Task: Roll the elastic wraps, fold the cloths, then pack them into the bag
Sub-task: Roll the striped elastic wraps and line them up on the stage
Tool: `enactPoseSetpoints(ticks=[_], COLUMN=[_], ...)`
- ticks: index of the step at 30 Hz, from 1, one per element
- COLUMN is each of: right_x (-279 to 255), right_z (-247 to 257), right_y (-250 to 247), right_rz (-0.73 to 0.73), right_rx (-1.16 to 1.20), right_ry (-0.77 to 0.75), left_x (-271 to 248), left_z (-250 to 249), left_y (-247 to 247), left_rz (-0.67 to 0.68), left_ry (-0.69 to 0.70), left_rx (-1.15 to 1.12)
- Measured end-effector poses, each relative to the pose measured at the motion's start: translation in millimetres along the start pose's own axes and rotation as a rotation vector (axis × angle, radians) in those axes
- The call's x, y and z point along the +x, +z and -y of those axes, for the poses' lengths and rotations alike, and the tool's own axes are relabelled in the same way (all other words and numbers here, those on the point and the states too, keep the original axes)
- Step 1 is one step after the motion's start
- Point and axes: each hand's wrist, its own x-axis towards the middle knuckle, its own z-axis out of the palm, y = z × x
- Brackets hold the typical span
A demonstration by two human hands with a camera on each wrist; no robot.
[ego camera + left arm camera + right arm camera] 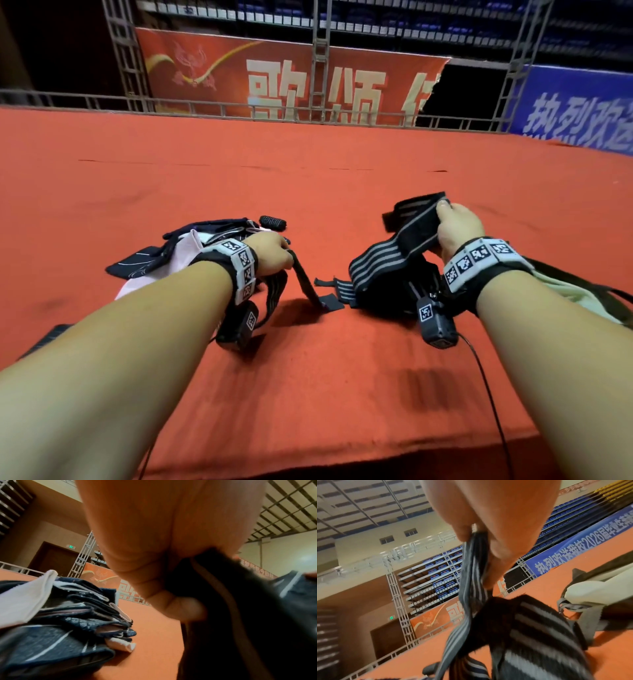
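A black elastic wrap with grey stripes (pixel 380 265) lies loose in the middle of the red cloth-covered table (pixel 308 178). My right hand (pixel 457 228) grips one part of that wrap (pixel 474 566) and lifts it off the table. My left hand (pixel 270 255) grips a narrow black strap end (pixel 303 279) that runs down to the table; in the left wrist view the strap (pixel 223 601) is dark and blurred. A heap of navy and white cloths (pixel 191 248) lies left of my left hand, the same cloths (pixel 65 615) showing close in the left wrist view.
A rolled black wrap (pixel 272 222) sits beyond the cloths. A pale bag with dark straps (pixel 582 291) lies at the right, behind my right wrist. A metal railing (pixel 239 109) and banners stand past the table's far edge.
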Motion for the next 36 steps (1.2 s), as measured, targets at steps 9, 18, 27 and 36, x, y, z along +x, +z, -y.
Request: enactPoseSetpoints(ticks=[9,18,27,36], right_x=[-47.4,-58.2,-28.7,18.5], right_z=[-50.6,-85.7,-48.1,-38.6], right_y=[2.3,50.3,113.2,187.8], right_rz=[0.533,0.437,0.249,0.464], right_rx=[-0.579,-0.796,-0.382,-0.723], right_ry=[0.144,0.122,-0.14,-0.163], left_x=[-7.9,0.1,43.6,90.0], left_z=[-13.0,15.8,24.2,68.2], left_y=[-23.4,-22.2,-10.8,24.2], left_rz=[-0.175,0.005,-0.047,0.201], left_ry=[-0.072,-0.172,-0.112,-0.214], left_rx=[-0.39,-0.568,-0.654,0.393])
